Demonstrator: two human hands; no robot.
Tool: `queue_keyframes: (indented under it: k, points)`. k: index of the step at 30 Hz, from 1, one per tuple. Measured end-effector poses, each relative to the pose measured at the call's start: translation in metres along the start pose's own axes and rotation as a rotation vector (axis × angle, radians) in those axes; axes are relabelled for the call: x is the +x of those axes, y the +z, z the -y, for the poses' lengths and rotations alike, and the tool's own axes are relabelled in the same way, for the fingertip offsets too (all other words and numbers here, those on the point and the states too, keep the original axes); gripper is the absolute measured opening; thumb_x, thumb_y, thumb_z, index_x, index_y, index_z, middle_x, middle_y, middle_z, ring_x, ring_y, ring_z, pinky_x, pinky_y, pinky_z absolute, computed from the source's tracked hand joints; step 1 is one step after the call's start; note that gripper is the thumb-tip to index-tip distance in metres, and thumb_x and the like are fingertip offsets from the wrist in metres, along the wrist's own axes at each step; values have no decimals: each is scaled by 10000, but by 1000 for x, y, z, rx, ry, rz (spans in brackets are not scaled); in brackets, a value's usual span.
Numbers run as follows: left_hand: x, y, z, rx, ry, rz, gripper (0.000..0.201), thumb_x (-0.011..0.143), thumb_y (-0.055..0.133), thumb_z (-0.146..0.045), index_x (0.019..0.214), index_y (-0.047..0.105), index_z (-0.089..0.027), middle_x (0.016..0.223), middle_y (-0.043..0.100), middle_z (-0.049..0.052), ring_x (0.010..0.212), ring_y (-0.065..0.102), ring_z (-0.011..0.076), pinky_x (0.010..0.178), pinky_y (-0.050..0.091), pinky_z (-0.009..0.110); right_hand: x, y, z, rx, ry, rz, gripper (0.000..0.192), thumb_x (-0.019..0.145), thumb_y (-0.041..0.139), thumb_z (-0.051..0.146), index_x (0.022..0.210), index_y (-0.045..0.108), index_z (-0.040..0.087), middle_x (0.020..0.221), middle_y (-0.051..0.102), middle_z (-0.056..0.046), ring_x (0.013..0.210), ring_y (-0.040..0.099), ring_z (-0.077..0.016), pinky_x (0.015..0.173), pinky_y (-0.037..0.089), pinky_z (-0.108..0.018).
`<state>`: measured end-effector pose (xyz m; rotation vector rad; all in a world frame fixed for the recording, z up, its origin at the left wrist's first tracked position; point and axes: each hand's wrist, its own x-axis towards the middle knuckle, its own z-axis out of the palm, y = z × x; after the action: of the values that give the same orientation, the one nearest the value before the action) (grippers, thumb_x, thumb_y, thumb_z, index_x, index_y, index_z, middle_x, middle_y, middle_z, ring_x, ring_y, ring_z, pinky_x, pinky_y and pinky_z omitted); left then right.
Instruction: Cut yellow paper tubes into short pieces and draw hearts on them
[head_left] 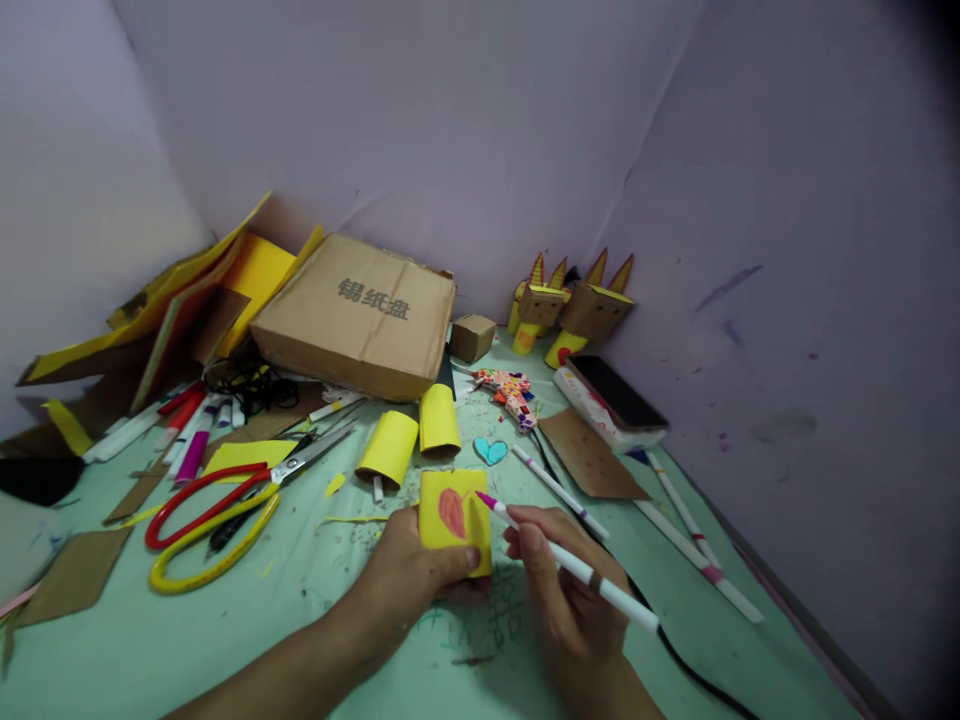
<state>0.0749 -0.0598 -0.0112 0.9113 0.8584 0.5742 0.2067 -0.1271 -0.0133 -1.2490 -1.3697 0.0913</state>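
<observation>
My left hand [412, 560] grips a yellow paper-covered tube [457, 540], its thumb across the front. On the yellow face is a filled pinkish-red half-heart shape. A white marker [585, 570] with a magenta tip sits in my right hand [566, 580], held like a pen. The tip is at the yellow surface, just right of the red shape; whether it touches I cannot tell. Two more yellow tubes [388, 445] rest just beyond my left hand. A blue paper heart [490, 451] lies behind the held tube.
Red-and-yellow scissors [217, 520] and several markers [196, 440] lie left. Behind stand a cardboard box [360, 320] and leaning card sheets [255, 275]. A patterned glue gun [510, 390], cardboard figures [592, 310], a phone [615, 388] and a cardboard piece [592, 455] are on the right.
</observation>
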Motion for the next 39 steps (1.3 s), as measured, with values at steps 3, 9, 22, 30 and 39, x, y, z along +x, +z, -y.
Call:
queue_keyframes:
  k: [3,9,22,30,39]
  points:
    - [1,0,0,5,-6,2,321,562,778,-210,856,692,-111,703,712,48,619,641,175,581,531,272,1,-1,0,-18,-10,18,231,863,509,106,982,669,223,729,652,-12,621,635,-139,552,504,-239]
    - [3,-1,1,4,-1,-5,332,548,785,-223,849,691,-118,693,711,54,600,640,183,562,525,278,2,0,-1,-33,-12,24,239,861,513,108,985,676,232,736,664,-16,621,644,-145,538,508,-238]
    - [-2,1,-3,24,11,-4,284,559,771,-214,817,701,-118,703,694,43,638,633,181,603,525,285,-3,-1,-4,-47,-9,95,239,873,512,112,1024,658,227,760,664,-28,646,645,-145,562,518,-244]
    - [-3,6,-8,12,-15,-17,179,571,765,-178,710,664,-127,629,644,11,582,590,149,550,492,250,-1,1,-1,-40,-48,126,232,854,516,95,989,667,209,723,663,-31,611,636,-148,531,506,-244]
    - [-4,6,-9,32,-5,-24,162,568,779,-195,648,651,-136,595,619,-1,567,573,145,532,477,241,0,1,0,-28,-79,139,259,845,513,86,997,670,226,733,677,-23,615,641,-144,526,499,-231]
